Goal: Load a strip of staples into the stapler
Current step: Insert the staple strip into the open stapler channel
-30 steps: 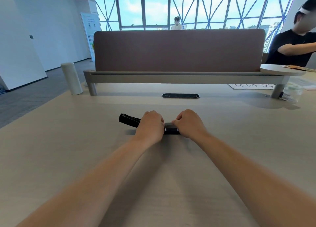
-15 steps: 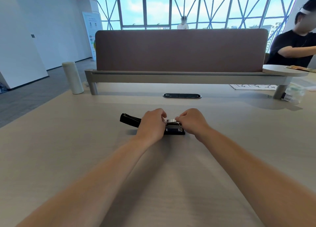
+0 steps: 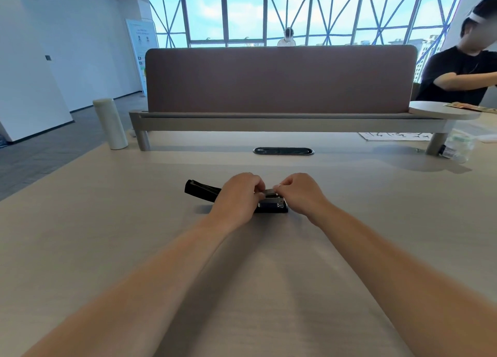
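A black stapler (image 3: 199,189) lies on the pale wooden table (image 3: 107,235), its long axis running left to right. Its right end shows a metal channel over the black base. My left hand (image 3: 236,195) covers the stapler's middle, fingers curled down on it. My right hand (image 3: 301,192) sits at the stapler's right end, thumb and forefinger pinched on a thin grey staple strip (image 3: 270,192) held just above the channel. The left fingertips touch the strip's other end.
A brown desk divider (image 3: 279,79) on a grey rail crosses the table behind the stapler. A cream cylinder (image 3: 110,124) stands at the back left, a cable port (image 3: 283,150) lies in the middle, a plastic bottle (image 3: 457,148) at the right. A person sits at far right.
Both hands have lifted off the closed stapler's top. The metal channel at its right end has come into view, and the staple strip now sits between my fingertips above it.
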`<move>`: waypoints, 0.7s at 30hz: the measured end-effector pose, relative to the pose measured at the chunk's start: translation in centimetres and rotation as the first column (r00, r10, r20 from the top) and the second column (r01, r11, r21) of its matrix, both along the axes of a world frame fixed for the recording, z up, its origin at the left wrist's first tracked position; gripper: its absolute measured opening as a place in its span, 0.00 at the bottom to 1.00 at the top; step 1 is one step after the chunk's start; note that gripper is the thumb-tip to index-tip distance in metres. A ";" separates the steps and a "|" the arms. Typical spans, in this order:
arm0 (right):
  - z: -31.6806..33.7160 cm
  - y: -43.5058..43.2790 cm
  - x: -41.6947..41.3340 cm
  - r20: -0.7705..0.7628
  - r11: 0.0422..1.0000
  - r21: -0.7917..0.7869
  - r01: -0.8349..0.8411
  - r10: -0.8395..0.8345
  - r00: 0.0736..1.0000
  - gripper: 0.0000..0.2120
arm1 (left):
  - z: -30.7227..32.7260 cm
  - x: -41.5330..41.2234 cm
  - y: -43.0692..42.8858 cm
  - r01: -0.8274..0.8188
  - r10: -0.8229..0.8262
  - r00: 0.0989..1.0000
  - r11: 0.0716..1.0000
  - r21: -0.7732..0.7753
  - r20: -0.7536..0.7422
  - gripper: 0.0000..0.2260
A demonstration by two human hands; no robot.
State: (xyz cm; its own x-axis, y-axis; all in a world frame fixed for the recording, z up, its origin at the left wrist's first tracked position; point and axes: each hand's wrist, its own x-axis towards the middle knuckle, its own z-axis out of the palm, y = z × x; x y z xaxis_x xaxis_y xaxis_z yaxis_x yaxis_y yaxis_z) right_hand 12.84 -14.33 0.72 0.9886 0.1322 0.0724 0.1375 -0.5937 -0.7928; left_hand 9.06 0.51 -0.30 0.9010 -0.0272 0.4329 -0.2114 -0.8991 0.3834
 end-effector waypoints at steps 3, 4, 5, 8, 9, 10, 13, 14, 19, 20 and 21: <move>-0.2 -0.1 -0.2 0.085 0.996 -0.048 -0.076 0.080 0.993 0.08 | 0.0 0.1 0.3 -0.001 0.001 1.000 1.000 0.012 -0.002 0.05; -0.3 -0.2 -0.2 0.102 0.992 -0.079 -0.100 0.108 0.989 0.06 | 0.0 0.2 0.4 -0.001 0.001 1.000 1.000 0.018 -0.008 0.05; -0.4 -0.3 -0.2 0.109 0.987 -0.112 -0.116 0.129 0.986 0.05 | 0.0 0.2 0.5 -0.002 0.003 1.000 1.000 0.024 -0.015 0.05; -0.8 -0.5 -0.1 0.119 0.977 -0.164 -0.134 0.154 0.981 0.04 | -0.1 0.4 0.5 0.008 -0.007 0.999 0.999 0.032 -0.034 0.04; -0.8 -0.6 -0.1 0.122 0.977 -0.162 -0.137 0.157 0.980 0.04 | -0.1 0.4 0.6 0.012 -0.011 0.999 0.999 0.032 -0.037 0.04; -0.7 -0.6 -0.2 0.125 0.977 -0.160 -0.138 0.158 0.979 0.04 | -0.1 0.4 0.6 0.013 -0.012 0.999 0.999 0.030 -0.038 0.04; -0.7 -0.6 -0.2 0.139 0.974 -0.178 -0.139 0.165 0.976 0.05 | 0.0 0.5 0.7 0.013 -0.012 0.999 1.000 0.021 -0.045 0.04; -0.7 -0.6 -0.2 0.142 0.973 -0.185 -0.139 0.166 0.976 0.05 | 0.0 0.5 0.7 0.014 -0.013 0.999 1.000 0.021 -0.049 0.04; -0.6 -0.6 0.0 0.141 0.969 -0.203 -0.144 0.174 0.975 0.04 | 0.1 0.4 0.7 0.012 -0.011 0.998 1.000 0.021 -0.067 0.04; -0.5 -0.6 0.1 0.143 0.968 -0.206 -0.143 0.174 0.974 0.04 | 0.1 0.4 0.7 0.012 -0.010 0.997 1.000 0.019 -0.071 0.04; -0.6 -0.6 0.1 0.144 0.968 -0.206 -0.142 0.173 0.974 0.04 | 0.2 0.4 0.7 0.011 -0.010 0.997 1.000 0.016 -0.075 0.04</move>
